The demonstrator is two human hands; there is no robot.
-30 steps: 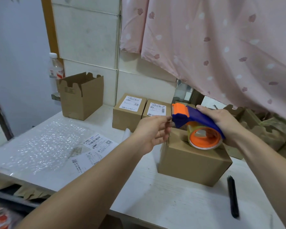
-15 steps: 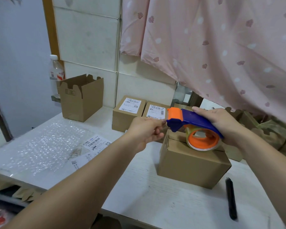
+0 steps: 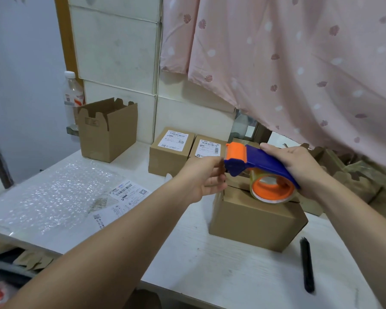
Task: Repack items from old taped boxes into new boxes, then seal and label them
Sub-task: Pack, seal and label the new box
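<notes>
Gripping the tape dispenser (image 3: 257,160) by its blue handle, the right hand (image 3: 299,172) has its fingers wrapped over the handle from above. We note the dispenser held over the closed box (image 3: 254,219), its orange nose pointing left. The tape roll (image 3: 272,191) on its orange hub sits low against the box top; we cannot tell whether roll and cardboard touch.

The left hand (image 3: 201,178) is at the dispenser's nose, fingers curled in toward the thumb as in a pinch. The tape is clear, and we cannot tell whether its free end lies between those fingertips.

The closed box stands on the white table (image 3: 210,268), right of centre, flaps folded down.

Behind it, by the tiled wall, we record a labelled box (image 3: 171,152) and a second labelled box (image 3: 206,148) touching side by side. Further left stands an open box (image 3: 107,130), with a plastic bottle (image 3: 71,92) behind it.

A bubble wrap sheet (image 3: 49,192) covers the table's left part, and label sheets (image 3: 129,191) lie at its right edge.

A black pen-like tool (image 3: 306,266) lies on the table near the closed box's right front corner, apart from it.

A pink curtain (image 3: 288,63) hangs above on the right, with loose cardboard (image 3: 354,179) piled beneath it.
</notes>
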